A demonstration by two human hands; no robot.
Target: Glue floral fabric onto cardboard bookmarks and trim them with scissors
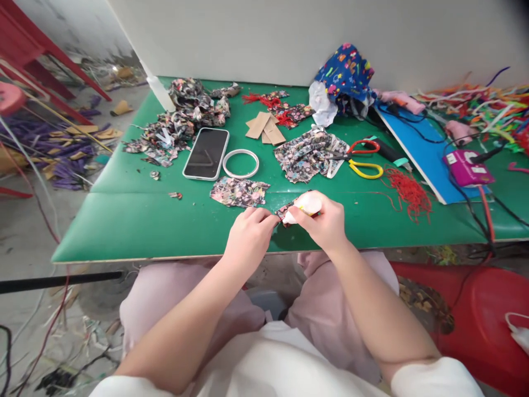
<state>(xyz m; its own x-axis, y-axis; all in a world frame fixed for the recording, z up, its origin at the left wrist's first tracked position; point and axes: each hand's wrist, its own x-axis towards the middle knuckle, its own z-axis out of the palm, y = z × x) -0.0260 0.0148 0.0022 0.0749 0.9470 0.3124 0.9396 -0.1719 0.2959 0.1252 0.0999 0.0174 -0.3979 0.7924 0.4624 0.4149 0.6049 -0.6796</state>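
My right hand (328, 220) is wrapped round a white glue bottle (309, 203), tilted with its nozzle down to the left. Under the nozzle lies a small piece of dark floral fabric (282, 212), partly hidden by the bottle and fingers. The fingertips of my left hand (254, 231) pinch the fabric's left end near the table's front edge. Just beyond my left hand, a flat floral fabric piece (239, 191) rests on the green table (165, 220). A white ring, perhaps a tape roll (241, 164), sits behind that piece.
A phone (206, 153) and a heap of floral scraps (194, 110) are on the left. Cardboard pieces (264, 128), gathered floral fabric (308, 154), scissors (366, 160) and red threads (409, 193) lie beyond my hands. A purple box with cables (469, 167) stands on a blue board (417, 149) at right.
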